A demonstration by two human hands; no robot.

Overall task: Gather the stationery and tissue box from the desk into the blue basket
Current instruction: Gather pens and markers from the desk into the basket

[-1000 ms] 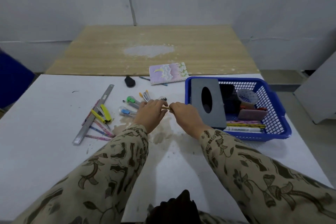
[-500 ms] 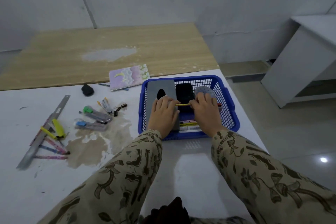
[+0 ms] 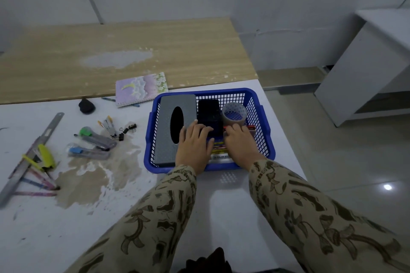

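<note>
Now pencils (image 3: 218, 147) under fingers (image 3: 200, 131), in basket (image 3: 264, 139)

Blue basket (image 3: 264, 122) crowded; tissue box (image 3: 165, 131) fills left half.

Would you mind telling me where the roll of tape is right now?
In the head view, the roll of tape stands inside the blue basket, toward its far right corner, beside the black box and just beyond the right hand.

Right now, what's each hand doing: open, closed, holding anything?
Left hand: open, flat in the blue basket, fingers on the tissue box.
Right hand: cannot tell; fingers hidden among the pencils.
</note>
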